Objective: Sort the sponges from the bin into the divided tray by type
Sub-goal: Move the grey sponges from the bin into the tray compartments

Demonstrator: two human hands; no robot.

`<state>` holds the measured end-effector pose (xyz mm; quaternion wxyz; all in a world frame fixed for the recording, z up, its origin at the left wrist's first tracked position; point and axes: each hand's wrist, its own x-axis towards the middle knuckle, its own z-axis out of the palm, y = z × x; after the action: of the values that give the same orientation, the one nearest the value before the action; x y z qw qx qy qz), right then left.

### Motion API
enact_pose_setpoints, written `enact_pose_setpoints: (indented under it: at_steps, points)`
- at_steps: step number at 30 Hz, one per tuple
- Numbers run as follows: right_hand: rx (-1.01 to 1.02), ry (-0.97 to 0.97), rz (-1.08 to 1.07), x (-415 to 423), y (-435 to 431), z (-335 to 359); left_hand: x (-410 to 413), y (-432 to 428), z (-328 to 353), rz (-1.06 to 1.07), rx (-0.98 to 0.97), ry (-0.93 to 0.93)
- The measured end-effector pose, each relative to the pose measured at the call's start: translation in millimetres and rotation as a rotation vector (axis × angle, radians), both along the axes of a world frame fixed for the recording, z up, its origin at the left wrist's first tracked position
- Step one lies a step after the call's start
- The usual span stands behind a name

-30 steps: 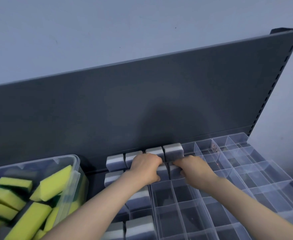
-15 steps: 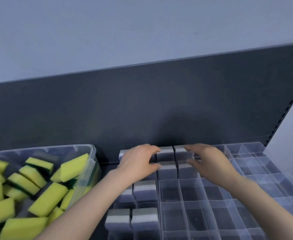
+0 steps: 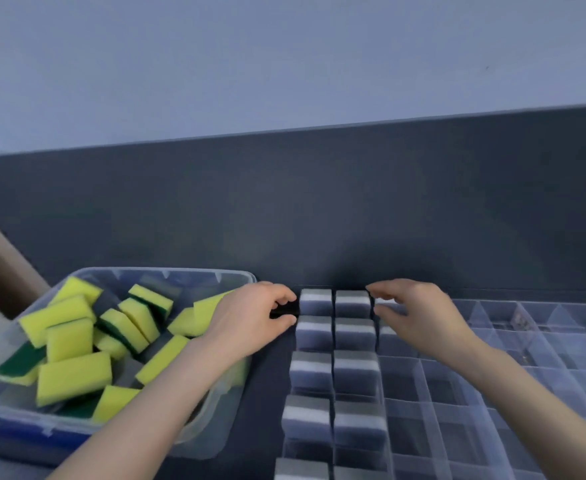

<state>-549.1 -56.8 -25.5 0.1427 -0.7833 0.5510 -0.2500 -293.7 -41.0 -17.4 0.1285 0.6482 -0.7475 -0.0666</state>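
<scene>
A clear plastic bin (image 3: pixel 201 441) at the left holds several yellow-and-green sponges (image 3: pixel 73 377) and some grey ones. The clear divided tray (image 3: pixel 492 393) lies at the right. Its two left columns hold several grey-and-white sponges (image 3: pixel 353 370), one per compartment. My left hand (image 3: pixel 255 315) hovers at the tray's far left corner with fingers curled and apart, holding nothing I can see. My right hand (image 3: pixel 414 313) hovers over the far row, just right of the sponges, with fingers spread and empty. One more grey sponge (image 3: pixel 390 306) sits partly hidden under its fingers.
A dark grey back panel (image 3: pixel 319 209) rises right behind the bin and tray. A pale wall is above it. A brown board (image 3: pixel 4 271) leans at the far left. Most tray compartments to the right hold nothing.
Both hands have lifted off the far-row sponges and drawn apart, left hand leftward, right hand rightward. The view has swung left, showing more of the bin.
</scene>
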Motion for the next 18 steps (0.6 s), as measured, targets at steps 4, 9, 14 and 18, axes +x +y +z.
enact_pose_setpoints:
  at_steps: [4, 9, 14, 18]
  points:
    - [0.006, 0.016, 0.032, 47.1, 3.3, -2.0, 43.8, 4.8, -1.5, 0.015, -0.004, -0.064]
    - [0.032, 0.063, 0.081, 120.6, 10.5, 4.8, 117.8, 17.6, -3.7, 0.017, 0.018, -0.176]
    - [0.012, 0.084, 0.123, 188.5, 13.8, 6.7, 200.6, 25.6, -2.1, 0.066, 0.012, -0.183]
    - [0.014, 0.158, 0.153, 238.3, 22.6, 4.3, 258.1, 29.9, -3.3, 0.090, 0.033, -0.142]
